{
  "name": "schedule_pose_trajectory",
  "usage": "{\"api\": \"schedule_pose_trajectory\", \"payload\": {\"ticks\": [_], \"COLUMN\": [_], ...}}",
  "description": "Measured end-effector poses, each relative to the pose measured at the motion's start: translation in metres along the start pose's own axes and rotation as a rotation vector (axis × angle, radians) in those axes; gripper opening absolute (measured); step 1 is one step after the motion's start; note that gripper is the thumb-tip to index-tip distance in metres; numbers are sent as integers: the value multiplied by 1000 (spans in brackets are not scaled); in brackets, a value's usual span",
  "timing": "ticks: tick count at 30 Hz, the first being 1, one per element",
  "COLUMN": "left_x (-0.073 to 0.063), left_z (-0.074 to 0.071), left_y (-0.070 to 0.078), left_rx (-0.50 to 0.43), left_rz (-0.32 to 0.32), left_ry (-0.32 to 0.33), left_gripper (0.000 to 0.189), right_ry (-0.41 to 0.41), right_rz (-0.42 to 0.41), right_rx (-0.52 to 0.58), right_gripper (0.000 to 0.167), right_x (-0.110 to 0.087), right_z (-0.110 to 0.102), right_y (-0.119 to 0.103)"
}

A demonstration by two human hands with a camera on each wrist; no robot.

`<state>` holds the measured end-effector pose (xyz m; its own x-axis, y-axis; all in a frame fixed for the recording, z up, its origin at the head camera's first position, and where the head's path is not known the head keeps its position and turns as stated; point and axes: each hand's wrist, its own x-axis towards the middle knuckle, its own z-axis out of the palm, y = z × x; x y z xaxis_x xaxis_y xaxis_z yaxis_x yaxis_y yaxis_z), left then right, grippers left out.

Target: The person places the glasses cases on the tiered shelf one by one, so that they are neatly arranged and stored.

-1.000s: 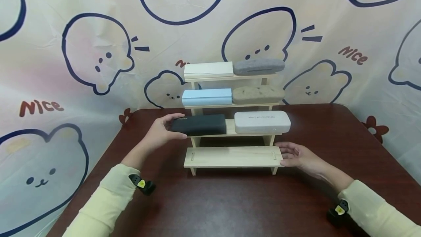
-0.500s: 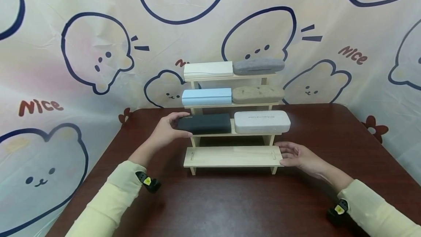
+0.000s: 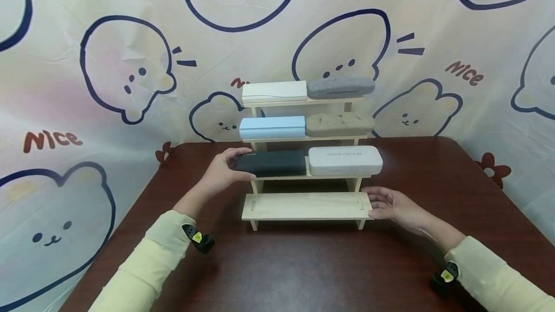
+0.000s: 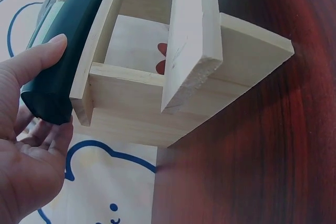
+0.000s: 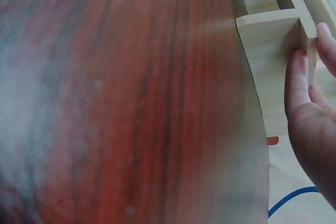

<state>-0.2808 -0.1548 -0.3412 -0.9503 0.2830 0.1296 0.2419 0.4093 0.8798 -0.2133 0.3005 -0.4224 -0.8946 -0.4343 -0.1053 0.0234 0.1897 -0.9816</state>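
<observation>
A stepped wooden display stand stands on the table. My left hand grips the left end of a black glasses case on its second step from the bottom. In the left wrist view the thumb lies along one side of this case, with fingers curled under its end. My right hand pinches the right end of the bottom board; in the right wrist view, thumb and fingers lie on either side of that board. To the black case's right is a white glasses case.
Higher steps carry a light blue case, an olive case, a cream case and a grey case. The bottom board is bare. Behind the dark red-brown table hangs a bear-print cloth.
My left hand has slid the black glasses case to the right along its step, toward the white one. The right hand has stayed at the bottom board's end.
</observation>
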Motion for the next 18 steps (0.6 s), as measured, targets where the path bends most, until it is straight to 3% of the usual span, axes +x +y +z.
{"api": "schedule_pose_trajectory", "payload": {"ticks": [18], "left_x": [3], "left_z": [7], "left_y": [-7], "left_rx": [-32], "left_rz": [-5], "left_ry": [-8], "left_gripper": [68], "right_ry": [9], "right_rz": [0], "right_rx": [31], "right_gripper": [74], "right_x": [0], "right_z": [3], "right_y": [-2]}}
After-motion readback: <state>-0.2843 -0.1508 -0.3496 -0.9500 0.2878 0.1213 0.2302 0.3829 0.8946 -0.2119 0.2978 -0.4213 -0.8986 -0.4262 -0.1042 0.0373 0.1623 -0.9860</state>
